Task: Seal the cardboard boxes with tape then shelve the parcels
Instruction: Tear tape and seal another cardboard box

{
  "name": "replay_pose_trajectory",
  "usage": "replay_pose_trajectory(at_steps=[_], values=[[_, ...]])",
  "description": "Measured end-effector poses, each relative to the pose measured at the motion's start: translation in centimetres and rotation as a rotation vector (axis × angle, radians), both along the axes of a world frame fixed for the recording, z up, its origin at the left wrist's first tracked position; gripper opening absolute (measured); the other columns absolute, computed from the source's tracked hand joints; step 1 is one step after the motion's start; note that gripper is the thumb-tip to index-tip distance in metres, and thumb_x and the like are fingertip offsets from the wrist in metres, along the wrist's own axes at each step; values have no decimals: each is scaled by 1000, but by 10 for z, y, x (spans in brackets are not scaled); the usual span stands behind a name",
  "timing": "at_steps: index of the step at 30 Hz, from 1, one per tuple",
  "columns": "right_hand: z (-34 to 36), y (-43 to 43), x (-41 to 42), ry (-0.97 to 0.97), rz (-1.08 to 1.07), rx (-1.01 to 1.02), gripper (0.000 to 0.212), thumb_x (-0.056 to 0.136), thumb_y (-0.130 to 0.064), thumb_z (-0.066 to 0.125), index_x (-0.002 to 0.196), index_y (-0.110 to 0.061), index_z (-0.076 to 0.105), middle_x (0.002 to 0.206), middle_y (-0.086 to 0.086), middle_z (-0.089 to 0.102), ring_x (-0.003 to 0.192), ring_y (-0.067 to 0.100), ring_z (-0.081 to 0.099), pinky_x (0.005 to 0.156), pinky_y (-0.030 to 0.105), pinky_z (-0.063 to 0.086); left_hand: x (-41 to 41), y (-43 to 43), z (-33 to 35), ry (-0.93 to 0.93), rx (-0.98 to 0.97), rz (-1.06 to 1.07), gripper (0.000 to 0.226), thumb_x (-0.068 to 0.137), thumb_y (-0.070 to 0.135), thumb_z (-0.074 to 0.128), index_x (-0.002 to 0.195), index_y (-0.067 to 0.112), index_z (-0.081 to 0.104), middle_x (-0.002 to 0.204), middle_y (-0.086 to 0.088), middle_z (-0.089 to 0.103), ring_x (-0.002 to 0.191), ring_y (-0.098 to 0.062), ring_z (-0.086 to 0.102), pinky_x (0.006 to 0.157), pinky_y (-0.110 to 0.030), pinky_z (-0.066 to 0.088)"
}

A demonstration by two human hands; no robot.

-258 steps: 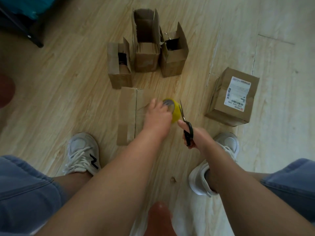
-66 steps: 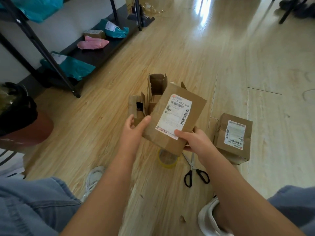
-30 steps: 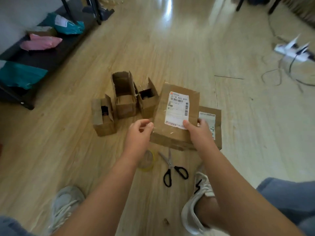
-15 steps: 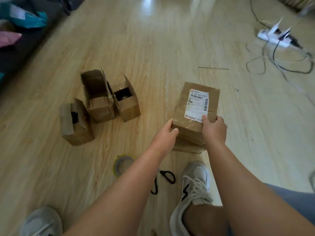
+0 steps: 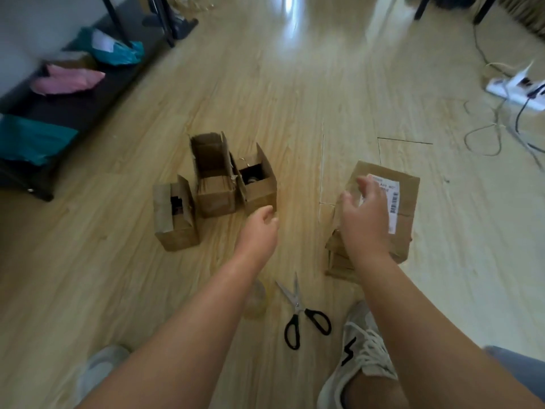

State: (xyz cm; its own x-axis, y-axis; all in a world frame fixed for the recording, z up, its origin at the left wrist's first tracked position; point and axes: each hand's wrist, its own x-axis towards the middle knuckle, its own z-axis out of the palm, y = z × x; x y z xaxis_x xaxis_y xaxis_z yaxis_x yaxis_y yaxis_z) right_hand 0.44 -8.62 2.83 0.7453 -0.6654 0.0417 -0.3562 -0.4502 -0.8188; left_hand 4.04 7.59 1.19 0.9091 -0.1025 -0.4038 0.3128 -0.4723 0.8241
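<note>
A sealed cardboard box with a white label (image 5: 404, 202) lies on top of another sealed box (image 5: 339, 265) on the wooden floor at the right. My right hand (image 5: 364, 219) hovers over the top box with loose fingers and holds nothing. My left hand (image 5: 261, 228) hangs empty in the air, fingers loosely curled, near three open cardboard boxes: one on the left (image 5: 175, 214), a tall one in the middle (image 5: 213, 175), one on the right (image 5: 256, 181). A roll of clear tape (image 5: 255, 302) lies partly under my left forearm. Black-handled scissors (image 5: 300, 314) lie beside it.
A low black shelf (image 5: 73, 104) at the far left carries teal and pink parcels and a small box. A white power strip with cables (image 5: 516, 90) lies at the far right. My two shoes (image 5: 359, 358) stand on the floor near the scissors.
My right hand has let go of the labelled box, which now rests on the other sealed box. My left hand has moved left, away from the stack, toward the open boxes.
</note>
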Motion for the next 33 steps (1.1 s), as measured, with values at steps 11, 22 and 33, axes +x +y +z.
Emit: replay_pose_trajectory(at_steps=[11,22,33], values=[[-36,46,103,311,317,201,51,106,-35,45,155,-27,34,152,0,45,123,21,55,104,42,46,92,35,-23,13,123,66,45,106,24,40,151,20,36,153,-3,41,139,-23,40,106,-36,38],[-86,56,174,472,355,267,44,107,-29,42,150,-18,44,142,6,56,127,27,54,95,36,46,133,18,-69,159,127,76,49,103,42,42,139,10,52,128,-10,60,116,-28,57,81,-33,43],[-60,52,122,369,203,237,26,101,-10,40,122,-14,54,90,-2,58,70,14,54,52,27,37,101,23,-46,138,61,82,26,99,24,48,116,9,61,89,-5,58,76,-18,55,65,-31,45]])
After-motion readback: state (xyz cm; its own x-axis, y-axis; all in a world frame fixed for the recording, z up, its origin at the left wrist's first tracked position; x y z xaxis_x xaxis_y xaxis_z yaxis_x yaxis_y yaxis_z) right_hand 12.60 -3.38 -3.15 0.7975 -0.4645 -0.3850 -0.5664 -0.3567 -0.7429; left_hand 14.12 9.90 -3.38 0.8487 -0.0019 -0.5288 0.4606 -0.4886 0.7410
